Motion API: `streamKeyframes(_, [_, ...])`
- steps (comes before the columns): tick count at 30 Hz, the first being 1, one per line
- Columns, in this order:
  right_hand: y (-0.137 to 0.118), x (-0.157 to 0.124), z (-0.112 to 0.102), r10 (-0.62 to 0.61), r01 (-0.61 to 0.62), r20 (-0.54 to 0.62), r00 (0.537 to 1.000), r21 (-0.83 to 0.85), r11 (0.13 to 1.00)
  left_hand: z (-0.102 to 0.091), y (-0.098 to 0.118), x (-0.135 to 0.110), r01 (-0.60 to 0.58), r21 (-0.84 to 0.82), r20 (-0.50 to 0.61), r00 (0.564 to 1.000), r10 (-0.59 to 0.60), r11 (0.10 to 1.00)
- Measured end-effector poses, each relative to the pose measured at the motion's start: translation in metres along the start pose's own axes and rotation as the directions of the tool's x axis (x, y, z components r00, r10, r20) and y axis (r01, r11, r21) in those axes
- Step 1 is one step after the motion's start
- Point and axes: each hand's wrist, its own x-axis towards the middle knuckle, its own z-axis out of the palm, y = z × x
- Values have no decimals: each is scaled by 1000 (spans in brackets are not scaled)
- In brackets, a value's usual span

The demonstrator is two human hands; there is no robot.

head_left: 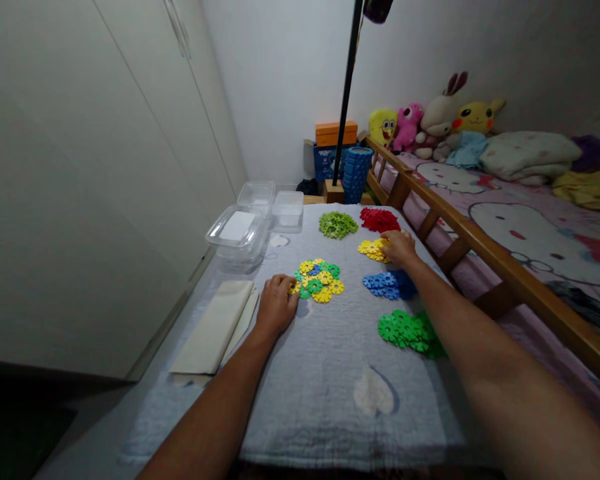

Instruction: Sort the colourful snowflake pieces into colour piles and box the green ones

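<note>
A mixed pile of yellow, green and blue plastic snowflake discs [323,280] lies mid-table. At its left edge is my left hand [279,300], fingers curled and closed on a yellow snowflake disc [293,288]. Farther right, my right hand [400,247] reaches to a small pile of yellow snowflake discs [371,249]; its fingers are pinched together at a disc there, the fingertips partly hidden. Below that pile are blue snowflake discs [381,284] and green snowflake discs [404,329], both partly covered by my right forearm.
Light green pieces [338,225] and red pieces [379,219] are heaped at the far end. Clear plastic boxes [236,228] and a folded beige cloth [215,327] lie left. A wooden bed rail [460,247] runs along the right; a black pole [347,93] rises behind the table.
</note>
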Motion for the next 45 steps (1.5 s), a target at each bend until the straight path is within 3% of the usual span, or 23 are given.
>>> streamKeyframes(8, [-7, -15, -13, -2, 10, -100, 995, 76, 997, -1, 1, -1, 2, -2, -1, 1000, -2, 1000])
streamKeyframes(11, [-31, -38, -18, -56, 78, -125, 991, 175, 982, -1, 1, 0, 1, -3, 6, 1000, -1, 1000])
streamKeyframes(17, [-97, -98, -6, -321, 296, 24, 947, 322, 899, -4, 3, 0, 5, -14, 36, 999, -5, 1000])
streamKeyframes(22, [-124, -125, 18, -326, 297, 60, 944, 283, 912, -5, 2, -1, 6, -35, 45, 999, -5, 999])
streamKeyframes(31, [-126, -133, 25, -263, 223, 131, 956, 262, 939, -5, 2, -3, -29, -47, 25, 999, 30, 998])
streamKeyframes(36, [-119, -130, 25, -299, 248, 141, 944, 297, 922, -5, 1, -2, -26, -46, 32, 999, 28, 999])
streamKeyframes(45, [-117, -124, 13, -324, 286, 204, 924, 195, 938, -5, 2, -2, -5, -35, 41, 999, 7, 999])
